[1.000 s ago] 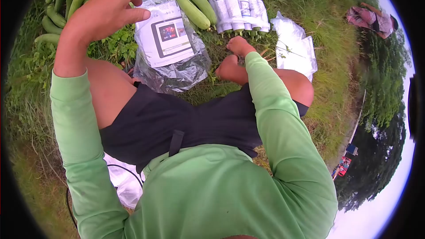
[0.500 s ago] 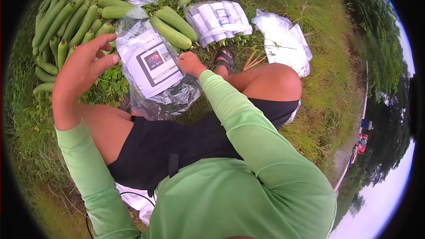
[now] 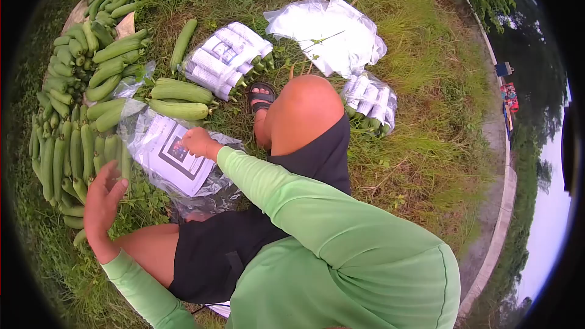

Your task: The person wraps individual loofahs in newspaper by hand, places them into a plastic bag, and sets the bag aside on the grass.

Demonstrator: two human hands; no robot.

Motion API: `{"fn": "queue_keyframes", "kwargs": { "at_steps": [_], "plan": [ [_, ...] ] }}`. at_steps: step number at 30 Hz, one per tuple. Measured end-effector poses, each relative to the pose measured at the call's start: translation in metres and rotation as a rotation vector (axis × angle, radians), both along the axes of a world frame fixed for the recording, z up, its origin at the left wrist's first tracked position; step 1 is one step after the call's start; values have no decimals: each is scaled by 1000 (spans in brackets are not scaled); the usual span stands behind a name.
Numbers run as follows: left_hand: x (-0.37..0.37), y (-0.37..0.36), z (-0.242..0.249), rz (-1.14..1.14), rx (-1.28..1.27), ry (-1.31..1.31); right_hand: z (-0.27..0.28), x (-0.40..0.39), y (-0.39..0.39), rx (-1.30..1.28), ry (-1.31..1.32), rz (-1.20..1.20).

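A clear plastic bag [image 3: 137, 140] with a printed sheet of paper [image 3: 177, 173] lies on the ground in front of my lap. The sheet shows a picture of a tablet-like device. My right hand [image 3: 200, 143] is over the sheet's right side with its fingers curled closed; what they hold, if anything, is hidden. To the left of the bag, my left hand [image 3: 105, 198] is raised with fingers apart and nothing in it. Long green sponge gourds [image 3: 180, 109] rest just beyond the bag, and a large pile of gourds [image 3: 76, 152] spreads on the left.
Paper-wrapped gourds in a clear bag [image 3: 225, 58] lie past my sandalled foot [image 3: 262, 97]. Another such bundle [image 3: 370, 103] sits right of my knee. White plastic bags [image 3: 332, 33] are spread on the grass. One single gourd [image 3: 183, 44] lies apart. A concrete edge [image 3: 496, 237] runs along the right.
The view has swung to the right, bringing the second wrapped bundle into sight. My right hand has moved from the sheet's edge to over it. My left hand stays open beside the bag.
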State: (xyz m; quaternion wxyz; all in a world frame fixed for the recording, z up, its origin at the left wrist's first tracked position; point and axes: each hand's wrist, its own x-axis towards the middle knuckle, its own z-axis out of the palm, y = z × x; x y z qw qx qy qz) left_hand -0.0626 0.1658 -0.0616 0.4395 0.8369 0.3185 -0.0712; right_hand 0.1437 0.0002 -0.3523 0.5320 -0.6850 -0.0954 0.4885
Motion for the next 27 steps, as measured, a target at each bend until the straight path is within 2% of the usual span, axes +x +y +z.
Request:
{"fn": "queue_keyframes", "kwargs": {
  "at_steps": [7, 11, 17, 19, 21, 23, 27],
  "plan": [
    [7, -12, 10, 17, 171, 17, 26, 4, 4, 54, 100, -2],
    [16, -20, 8, 64, 103, 36, 19, 6, -1, 57, 96, -9],
    [12, -4, -9, 1, 91, 30, 21, 16, 21, 93, -4, 14],
    [17, -1, -10, -22, 58, 44, 15, 40, 52, 61, -434, 73],
    [22, -6, -11, -40, 78, 40, 50, 74, 73, 41, -840, 234],
    [23, -2, -12, -80, 136, 57, 81, 115, 97, -10, -1017, 393],
    [25, -6, -10, -76, 108, 12, 170, 197, 90, -131, -1225, 454]
  ]
}}
